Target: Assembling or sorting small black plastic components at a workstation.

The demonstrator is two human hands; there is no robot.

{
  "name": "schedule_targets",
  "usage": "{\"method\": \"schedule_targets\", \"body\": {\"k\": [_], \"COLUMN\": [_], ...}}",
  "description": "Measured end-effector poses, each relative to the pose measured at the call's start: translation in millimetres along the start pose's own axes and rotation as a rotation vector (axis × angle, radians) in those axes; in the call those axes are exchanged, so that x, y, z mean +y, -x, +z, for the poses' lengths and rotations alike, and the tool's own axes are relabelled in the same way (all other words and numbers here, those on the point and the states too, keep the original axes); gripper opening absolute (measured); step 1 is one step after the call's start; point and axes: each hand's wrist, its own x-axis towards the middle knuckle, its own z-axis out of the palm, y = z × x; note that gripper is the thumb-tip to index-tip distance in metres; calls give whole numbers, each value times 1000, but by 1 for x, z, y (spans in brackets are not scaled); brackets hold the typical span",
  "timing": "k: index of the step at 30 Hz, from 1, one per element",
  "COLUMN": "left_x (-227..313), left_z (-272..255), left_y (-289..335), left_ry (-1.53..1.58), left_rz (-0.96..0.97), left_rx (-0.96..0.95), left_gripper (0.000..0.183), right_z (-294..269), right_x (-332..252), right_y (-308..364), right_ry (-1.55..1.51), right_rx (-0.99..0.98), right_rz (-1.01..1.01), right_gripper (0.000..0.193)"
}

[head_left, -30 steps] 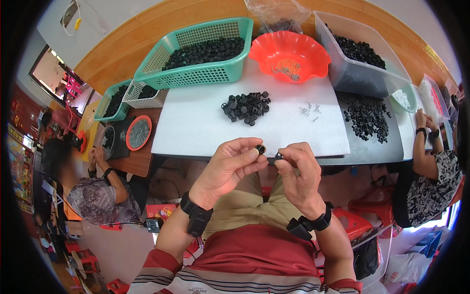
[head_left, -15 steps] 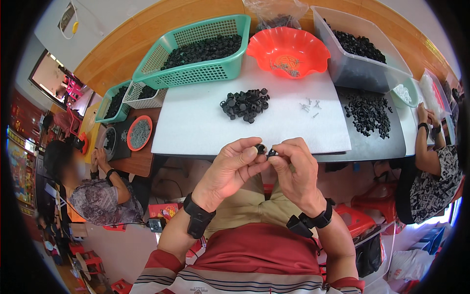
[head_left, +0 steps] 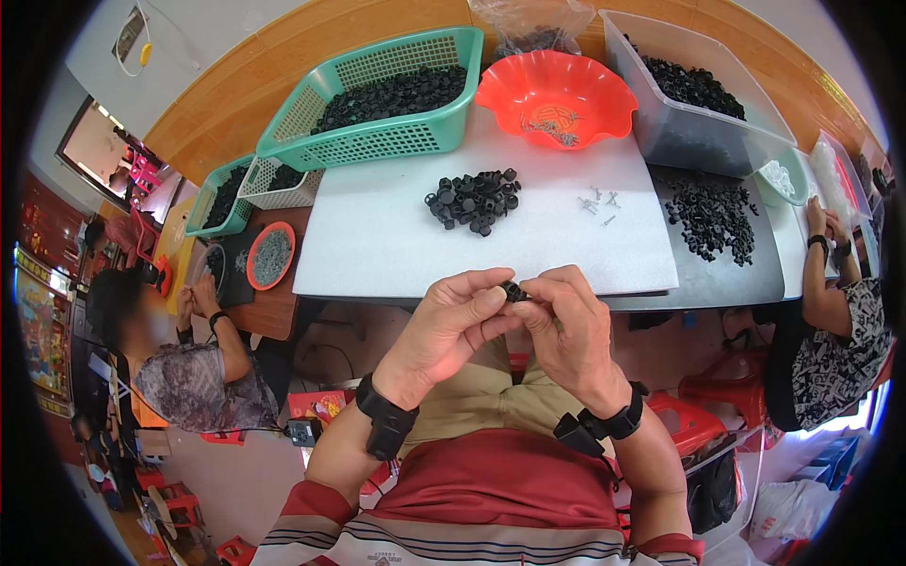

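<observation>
In front of the table edge, my left hand (head_left: 451,319) pinches a small black plastic cap (head_left: 512,291) between thumb and fingers. My right hand (head_left: 573,325) closes from the other side, its thumb and forefinger pressed on a small black piece that meets the cap; my fingertips mostly hide this piece. Beyond my hands, on a white foam sheet (head_left: 363,255), lies a pile of black caps (head_left: 474,201). A few small metal screws (head_left: 595,204) are scattered to its right.
A green basket (head_left: 377,137) of black parts, a red scalloped bowl (head_left: 557,80) with screws and a clear bin (head_left: 698,137) line the back. Small black rings (head_left: 713,222) cover a dark mat at right. Co-workers (head_left: 198,377) sit on both sides.
My right hand has moved slightly left, bringing its small black piece against the cap in my left hand. The gap between the two parts has closed.
</observation>
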Motion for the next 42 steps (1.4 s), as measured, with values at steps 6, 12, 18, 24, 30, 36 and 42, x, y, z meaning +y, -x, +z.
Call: {"method": "schedule_targets", "body": {"k": [6, 12, 18, 24, 30, 36, 42], "left_x": [0, 0, -2, -4, -3, -4, -5], "left_z": [5, 7, 13, 15, 19, 21, 18], "left_y": [1, 3, 4, 7, 8, 9, 9], "left_ry": [-82, -118, -139, -168, -191, -257, -356], "left_rz": [25, 40, 58, 76, 78, 102, 118], "left_rx": [32, 32, 49, 69, 69, 70, 58], "left_gripper": [29, 26, 26, 26, 26, 25, 23], "right_z": [0, 0, 1, -2, -1, -2, -5], "right_x": [1, 1, 4, 3, 7, 9, 9], "right_y": [0, 0, 1, 1, 4, 8, 10], "right_ry": [-3, -1, 22, 46, 43, 46, 44], "right_rx": [26, 80, 114, 124, 111, 103, 83], "right_rz": [-18, -65, -128, -189, -219, -222, -218], "right_gripper": [21, 21, 23, 27, 30, 31, 32]}}
